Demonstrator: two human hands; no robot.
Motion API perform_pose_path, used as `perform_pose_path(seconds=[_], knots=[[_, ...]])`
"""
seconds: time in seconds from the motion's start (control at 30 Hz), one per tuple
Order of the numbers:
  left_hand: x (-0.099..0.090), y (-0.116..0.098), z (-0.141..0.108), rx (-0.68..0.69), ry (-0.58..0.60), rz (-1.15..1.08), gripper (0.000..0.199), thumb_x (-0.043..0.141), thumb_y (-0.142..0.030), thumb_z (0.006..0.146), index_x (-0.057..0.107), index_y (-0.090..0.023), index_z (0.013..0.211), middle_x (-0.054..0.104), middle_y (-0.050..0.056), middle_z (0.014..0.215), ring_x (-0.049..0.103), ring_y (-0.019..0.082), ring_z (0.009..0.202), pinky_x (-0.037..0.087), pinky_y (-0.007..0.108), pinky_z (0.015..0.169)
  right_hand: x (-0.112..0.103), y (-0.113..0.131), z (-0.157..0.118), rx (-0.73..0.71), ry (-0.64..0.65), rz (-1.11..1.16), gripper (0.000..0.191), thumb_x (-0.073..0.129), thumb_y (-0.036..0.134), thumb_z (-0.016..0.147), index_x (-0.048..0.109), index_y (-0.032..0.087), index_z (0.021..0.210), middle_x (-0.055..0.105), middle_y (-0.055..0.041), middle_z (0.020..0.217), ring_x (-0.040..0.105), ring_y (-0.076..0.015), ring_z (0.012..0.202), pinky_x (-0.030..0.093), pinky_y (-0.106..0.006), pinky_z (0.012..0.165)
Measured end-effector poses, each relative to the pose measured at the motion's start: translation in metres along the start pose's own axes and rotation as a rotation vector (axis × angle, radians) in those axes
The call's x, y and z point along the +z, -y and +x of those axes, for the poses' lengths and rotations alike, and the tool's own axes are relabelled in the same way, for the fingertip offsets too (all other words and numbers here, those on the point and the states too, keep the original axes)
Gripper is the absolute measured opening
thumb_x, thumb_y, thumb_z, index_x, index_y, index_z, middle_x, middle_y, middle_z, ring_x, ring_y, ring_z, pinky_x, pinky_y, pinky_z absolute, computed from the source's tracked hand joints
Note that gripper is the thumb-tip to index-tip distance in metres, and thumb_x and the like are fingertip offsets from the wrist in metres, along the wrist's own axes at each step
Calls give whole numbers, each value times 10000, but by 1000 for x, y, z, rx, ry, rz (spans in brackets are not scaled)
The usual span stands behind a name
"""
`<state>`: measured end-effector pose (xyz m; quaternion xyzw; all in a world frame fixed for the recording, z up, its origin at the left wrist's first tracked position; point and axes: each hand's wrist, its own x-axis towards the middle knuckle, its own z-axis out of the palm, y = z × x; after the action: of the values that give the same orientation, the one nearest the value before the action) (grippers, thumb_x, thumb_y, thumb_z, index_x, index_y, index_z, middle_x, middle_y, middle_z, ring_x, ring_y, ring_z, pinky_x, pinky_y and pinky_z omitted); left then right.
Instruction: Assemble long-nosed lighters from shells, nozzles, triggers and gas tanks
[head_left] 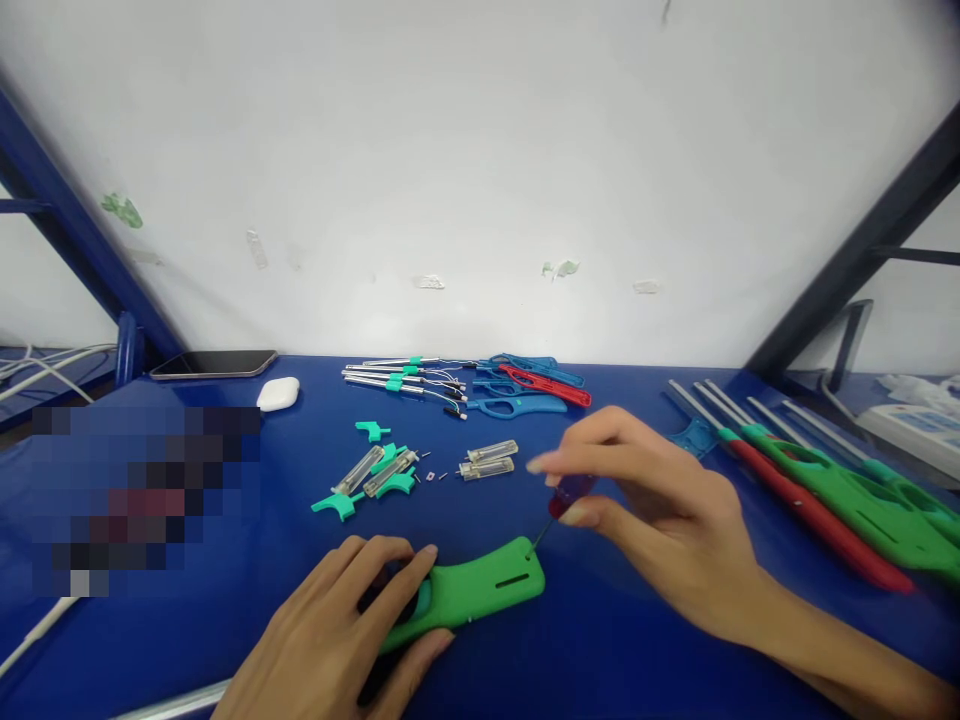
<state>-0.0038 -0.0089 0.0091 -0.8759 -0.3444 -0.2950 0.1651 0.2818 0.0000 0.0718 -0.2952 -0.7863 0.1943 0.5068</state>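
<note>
A green long-nosed lighter lies on the blue table, its metal tube pointing to the lower left. My left hand is wrapped round its middle, by the trigger opening, and covers much of it. My right hand pinches the dark red handle of a small screwdriver between thumb and fingers. The screwdriver stands tilted, its thin shaft reaching down to the small hole at the handle's end. Whether a screw sits in that hole, I cannot tell.
Clear fuel tanks, teal triggers and tiny screws lie beyond my hands. Metal tubes with wires and blue and red shell halves sit along the wall. Several lighters are at right; a phone and white case at left.
</note>
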Motion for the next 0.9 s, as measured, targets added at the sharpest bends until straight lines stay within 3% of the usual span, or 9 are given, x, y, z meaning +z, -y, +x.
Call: perform_pose_path(seconds=[0.1,0.2,0.27,0.4,0.53,0.7,0.8,0.9], knots=[[0,0,1,0,3,7,425,462,-556,1084,705,-252,1254,791,31,1059,791,216,888,679,326,768,-1,2,0,-4,74,6,502,494,56,1047,626,331,1446,697,-37,1163,678,-135,974,612,-262,812],[0,1,3,0,7,3,424,453,-549,1089,701,-246,1251,792,32,1054,793,216,872,684,335,740,-4,3,1,-17,37,21,445,612,63,1001,703,343,1335,673,-18,1059,667,-132,946,612,-228,760],[0,1,2,7,12,11,428,455,-547,1089,697,-238,1260,794,37,1068,795,225,889,685,345,737,-6,3,2,-7,47,-20,426,664,111,989,700,359,1334,641,-26,1105,661,-139,952,620,-253,789],[2,2,0,25,-3,30,415,466,-537,1088,697,-239,1263,798,35,1068,797,238,911,685,365,752,-10,3,4,-10,182,-22,524,447,53,1061,571,335,1485,672,-42,1174,670,-137,1007,611,-291,860],[2,3,0,24,-4,15,426,460,-554,1086,702,-256,1271,795,30,1082,795,219,899,680,335,755,-10,5,4,-98,129,-143,372,631,103,1009,688,290,1326,657,-27,1041,653,-122,893,606,-238,781],[2,4,-2,12,-5,26,436,478,-571,1074,716,-255,1257,798,28,1079,792,217,912,673,309,776,-8,7,2,-74,165,-103,525,413,20,1039,599,277,1458,668,-73,1215,680,-141,1009,619,-255,808],[2,4,-3,6,0,8,444,471,-587,1073,716,-271,1266,798,21,1075,790,205,895,669,290,763,-8,6,1,-102,52,-105,396,608,84,1004,696,310,1317,712,-31,1058,687,-153,921,620,-260,759],[2,4,-2,10,-11,20,464,478,-603,1064,724,-263,1261,801,29,1088,794,216,902,671,293,760,-8,6,0,-50,78,-111,386,580,134,1033,674,302,1368,708,-42,1142,690,-156,972,618,-273,811]])
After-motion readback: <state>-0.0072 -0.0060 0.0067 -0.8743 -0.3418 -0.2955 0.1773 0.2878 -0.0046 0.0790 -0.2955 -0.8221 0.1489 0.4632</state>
